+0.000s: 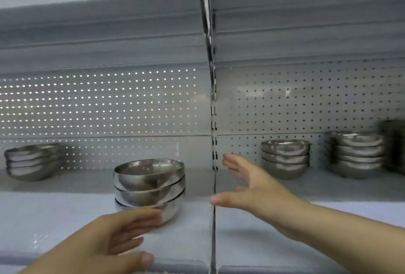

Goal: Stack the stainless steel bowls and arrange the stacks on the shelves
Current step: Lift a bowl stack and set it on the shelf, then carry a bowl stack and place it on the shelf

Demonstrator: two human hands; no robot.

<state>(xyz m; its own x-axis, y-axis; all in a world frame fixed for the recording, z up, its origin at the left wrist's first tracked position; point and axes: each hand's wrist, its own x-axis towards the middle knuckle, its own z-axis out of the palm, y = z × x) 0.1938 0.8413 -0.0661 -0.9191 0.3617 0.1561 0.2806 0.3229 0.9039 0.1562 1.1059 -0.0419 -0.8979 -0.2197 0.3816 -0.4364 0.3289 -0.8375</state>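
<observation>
A stack of three stainless steel bowls (150, 188) stands near the front of the grey shelf (65, 214), left of the centre seam. My left hand (114, 236) is open, its fingertips touching the lowest bowl's front left side. My right hand (252, 186) is open with fingers spread, hovering to the right of that stack and apart from it. Another stack (32, 160) sits at the back left. Two more stacks stand at the back right, a short one (285, 158) and a taller one (357, 154).
A perforated back panel (98, 102) closes the shelf behind. An upright post (213, 120) and seam split the shelf into left and right bays. The shelf above (98, 32) overhangs. A dark stack (394, 146) sits at the far right edge.
</observation>
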